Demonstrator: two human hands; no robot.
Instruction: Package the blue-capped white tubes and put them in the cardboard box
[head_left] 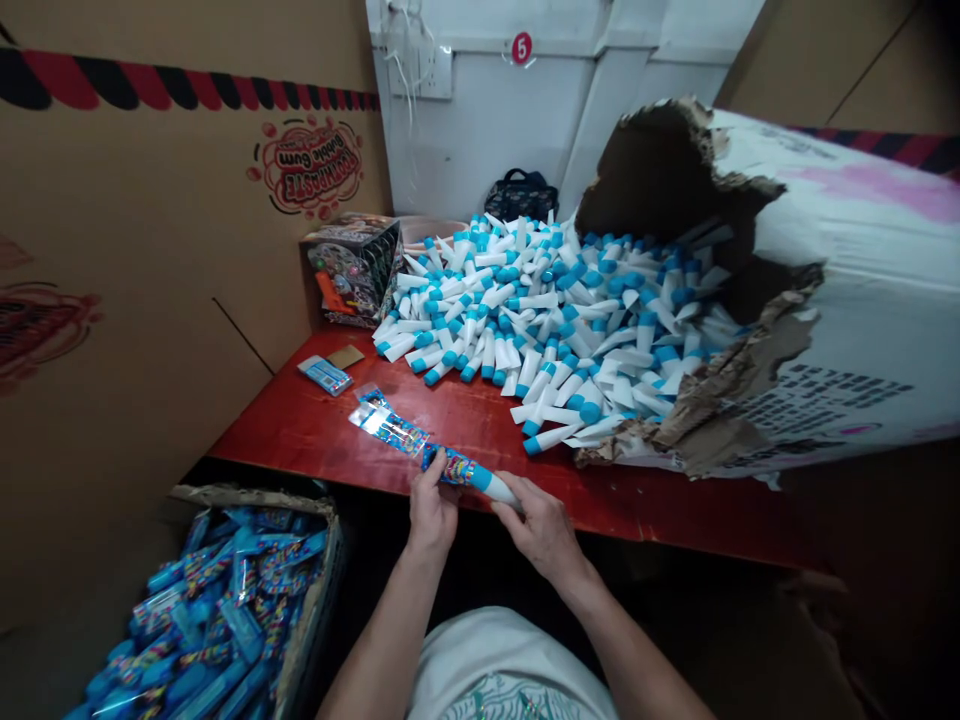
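Observation:
Near the front edge of the red table, my left hand (pixel 433 510) pinches a printed plastic sleeve (pixel 457 467), blue with bright colours. The sleeve sits around the blue-capped end of a white tube (pixel 496 488). My right hand (pixel 538 522) grips the white end of that tube, its fingers wrapped round it. Just beyond my left hand lie several flat printed sleeves (pixel 390 425), shiny and clear at their far end. The tube's cap is hidden inside the sleeve.
Many white tubes with blue caps (pixel 517 300) are heaped on the red table (pixel 322 425), spilling from a torn white carton (pixel 847 300). A box of sleeved tubes (pixel 330 560) stands lower left. A small packet (pixel 325 375) and a printed box (pixel 352 270) lie back left.

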